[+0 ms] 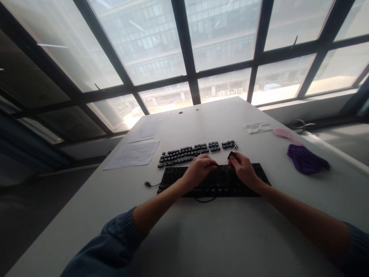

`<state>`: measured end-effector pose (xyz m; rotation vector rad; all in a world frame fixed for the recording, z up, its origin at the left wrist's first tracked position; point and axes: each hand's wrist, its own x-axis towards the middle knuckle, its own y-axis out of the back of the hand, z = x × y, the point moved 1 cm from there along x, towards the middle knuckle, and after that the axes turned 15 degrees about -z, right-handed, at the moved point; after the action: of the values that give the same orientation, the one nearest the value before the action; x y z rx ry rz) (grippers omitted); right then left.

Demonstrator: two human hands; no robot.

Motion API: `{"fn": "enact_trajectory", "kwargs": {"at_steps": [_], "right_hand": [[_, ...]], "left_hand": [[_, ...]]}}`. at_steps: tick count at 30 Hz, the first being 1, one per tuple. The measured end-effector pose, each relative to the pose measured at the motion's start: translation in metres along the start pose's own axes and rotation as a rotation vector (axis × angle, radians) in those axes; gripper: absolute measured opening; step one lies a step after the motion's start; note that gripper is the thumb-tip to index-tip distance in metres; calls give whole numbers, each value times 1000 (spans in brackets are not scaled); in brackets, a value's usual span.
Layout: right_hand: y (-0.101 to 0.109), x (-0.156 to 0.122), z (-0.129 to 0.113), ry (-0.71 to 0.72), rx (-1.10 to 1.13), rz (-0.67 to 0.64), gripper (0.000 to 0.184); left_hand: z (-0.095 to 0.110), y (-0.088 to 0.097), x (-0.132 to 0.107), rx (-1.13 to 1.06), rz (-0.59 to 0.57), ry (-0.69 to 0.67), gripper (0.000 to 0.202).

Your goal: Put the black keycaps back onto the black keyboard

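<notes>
Keyboard [219, 180], between counter [216, 231] side edges; likely light, stiff; best held endwise. Pinching wire tool [231, 155]: right grip [243, 169]. Cannot tell: left grip [198, 170].

A smooth, pale finish is shown by the tabletop [207, 123], lit to a soft sheen toward its far edge. Between its left and right edges, dark, plastic-looking surfaces are presented by the keyboard [219, 183] and the loose keycaps [181, 156]. Thin, metallic-looking wires [236, 147] are paired with a dark handle [231, 155]. Near the left edge, flat matt paper is seen in the printed sheets [134, 155]. Near the right edge, soft purple cloth [307, 159] is met by a smooth pink piece [282, 133]; crumpled white material [258, 127] cannot be told as paper or fabric.
</notes>
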<state>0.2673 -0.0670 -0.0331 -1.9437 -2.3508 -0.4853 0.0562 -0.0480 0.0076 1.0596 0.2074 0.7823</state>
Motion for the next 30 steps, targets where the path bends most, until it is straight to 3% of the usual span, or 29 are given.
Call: {"fn": "enact_trajectory", "kwargs": {"at_steps": [4,8,12,16,25,30], "right_hand": [[0,2,2,-5,24,1,28],[0,1,1,-14,9,5,28],[0,1,0,-12,18,-3,28],[-1,1,0,-13,28,-6,30],[0,0,0,-16,28,-15,28],[-1,0,2,-12,41,-12,28]], "left_hand": [[-45,31,30,122,38,218,14],[-68,24,46,195,-53,273,13],[-73,10,47,226,-85,281,10],[-74,8,44,234,-87,303,16],[-93,56,23,300,43,334,22],[-96,48,8,355,6,309,16]]}}
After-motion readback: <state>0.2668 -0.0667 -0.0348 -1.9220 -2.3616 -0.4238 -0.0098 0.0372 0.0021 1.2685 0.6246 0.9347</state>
